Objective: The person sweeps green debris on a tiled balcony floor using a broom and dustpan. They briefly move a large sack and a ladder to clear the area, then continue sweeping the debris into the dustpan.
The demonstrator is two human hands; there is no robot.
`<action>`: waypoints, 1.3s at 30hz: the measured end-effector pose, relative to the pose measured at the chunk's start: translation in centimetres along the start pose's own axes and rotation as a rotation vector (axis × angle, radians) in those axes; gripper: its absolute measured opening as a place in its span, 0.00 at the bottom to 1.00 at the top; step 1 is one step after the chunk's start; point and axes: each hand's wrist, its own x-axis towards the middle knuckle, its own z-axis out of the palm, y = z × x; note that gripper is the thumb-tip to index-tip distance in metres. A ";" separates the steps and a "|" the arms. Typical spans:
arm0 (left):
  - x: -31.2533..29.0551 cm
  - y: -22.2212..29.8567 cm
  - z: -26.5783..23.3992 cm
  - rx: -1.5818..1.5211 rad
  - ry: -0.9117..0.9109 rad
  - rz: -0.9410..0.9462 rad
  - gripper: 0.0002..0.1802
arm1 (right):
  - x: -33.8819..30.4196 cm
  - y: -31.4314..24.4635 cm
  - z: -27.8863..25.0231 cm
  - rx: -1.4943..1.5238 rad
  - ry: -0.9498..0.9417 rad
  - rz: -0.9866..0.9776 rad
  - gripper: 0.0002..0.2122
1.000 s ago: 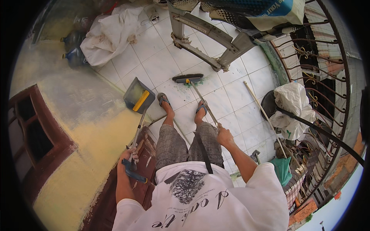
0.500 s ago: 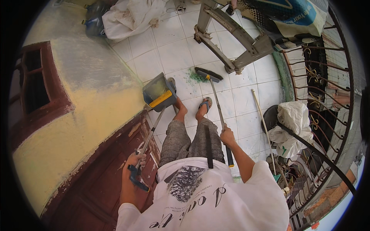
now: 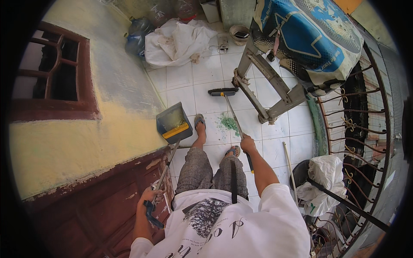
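My left hand (image 3: 152, 195) is closed around the handle of a long-handled dustpan (image 3: 173, 121), dark grey with a yellow comb strip. Its pan hangs in front of the yellow wall, left of my left foot. With fingers wrapped round the grey shaft, my right hand (image 3: 248, 143) grips a broom (image 3: 223, 91) with a dark bristle head and a yellow joint. The broom head lies on the tiles ahead of my feet. Between it and my feet is a small scatter of green bits (image 3: 229, 123), beside the shaft.
A metal-legged stand (image 3: 275, 81) under a blue printed cover is at the far right. White sacking (image 3: 178, 42) and a plastic water jug (image 3: 140, 31) lie against the wall. A curly iron railing (image 3: 361, 124) and a pole (image 3: 290, 170) are on my right; a brown door (image 3: 94, 206) is on my left.
The broom head has moved forward, past the green bits, and my right arm reaches farther ahead. My left hand keeps hold of the dustpan. The view has shifted forward.
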 end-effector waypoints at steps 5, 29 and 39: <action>0.3 -2.1 -1.8 0.086 0.048 0.016 0.18 | -6.9 12.0 4.8 -0.240 -0.067 0.131 0.25; -11.6 -20.9 4.3 0.023 0.090 -0.180 0.32 | 6.5 -5.4 10.0 -0.299 0.079 -0.394 0.20; -9.6 -29.3 2.3 0.117 0.011 -0.097 0.32 | -18.2 14.9 -0.8 -0.500 -0.158 0.029 0.20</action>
